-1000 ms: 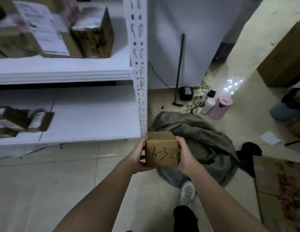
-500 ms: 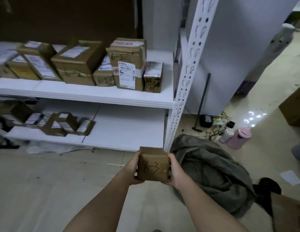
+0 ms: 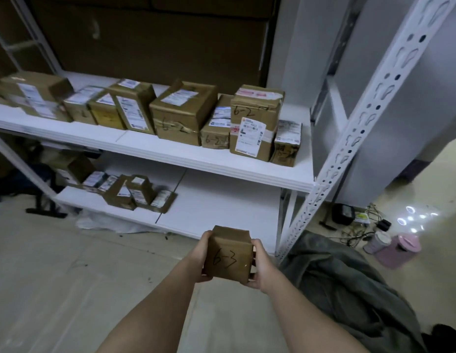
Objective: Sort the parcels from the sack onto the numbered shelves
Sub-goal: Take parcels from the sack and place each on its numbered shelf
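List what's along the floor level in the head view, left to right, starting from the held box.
box marked 6-3 held between left hand and right hand → white shelf upright → grey sack → white cup → pink jug

Two shelves (image 3: pixel 171 151) carry parcels; one "6-3" box (image 3: pixel 228 256) sits in two hands; one sack (image 3: pixel 349 284) and two cups (image 3: pixel 397 250) are on the floor.

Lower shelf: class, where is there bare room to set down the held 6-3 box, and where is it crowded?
Bare: the lower shelf's right half, between the small parcels and the upright post. Crowded: its left end, and the upper shelf behind its bare front strip.
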`<state>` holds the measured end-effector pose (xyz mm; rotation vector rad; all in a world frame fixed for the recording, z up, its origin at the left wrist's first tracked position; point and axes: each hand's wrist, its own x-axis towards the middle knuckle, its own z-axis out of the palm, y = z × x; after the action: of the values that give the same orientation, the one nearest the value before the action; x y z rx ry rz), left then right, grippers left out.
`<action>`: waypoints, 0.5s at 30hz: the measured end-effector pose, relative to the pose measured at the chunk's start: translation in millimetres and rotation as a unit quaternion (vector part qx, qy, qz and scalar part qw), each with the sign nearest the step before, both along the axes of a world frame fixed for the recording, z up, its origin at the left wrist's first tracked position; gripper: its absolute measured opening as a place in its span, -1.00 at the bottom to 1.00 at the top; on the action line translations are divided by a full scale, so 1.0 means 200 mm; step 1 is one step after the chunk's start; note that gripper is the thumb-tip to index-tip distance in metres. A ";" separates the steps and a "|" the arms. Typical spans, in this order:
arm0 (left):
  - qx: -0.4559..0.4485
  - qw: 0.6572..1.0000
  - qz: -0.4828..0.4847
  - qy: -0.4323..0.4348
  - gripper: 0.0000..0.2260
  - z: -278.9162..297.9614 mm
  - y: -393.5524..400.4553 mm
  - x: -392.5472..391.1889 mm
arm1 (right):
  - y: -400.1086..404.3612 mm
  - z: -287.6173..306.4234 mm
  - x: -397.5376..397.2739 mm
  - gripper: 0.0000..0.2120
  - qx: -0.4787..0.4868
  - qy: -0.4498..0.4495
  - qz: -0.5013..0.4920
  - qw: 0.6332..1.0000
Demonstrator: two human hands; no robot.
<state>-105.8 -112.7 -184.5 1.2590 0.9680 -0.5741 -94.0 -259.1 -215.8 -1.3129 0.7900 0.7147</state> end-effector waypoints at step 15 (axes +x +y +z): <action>0.009 0.994 -0.101 -0.034 -0.66 -0.07 1.38 0.25 | 1.36 -0.06 0.12 -0.64 -0.005 -0.020 -0.044 0.999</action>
<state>-55.7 163.8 -199.0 1.3948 0.7954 -0.6759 -70.9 13.4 -227.3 -1.2892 0.8152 0.6141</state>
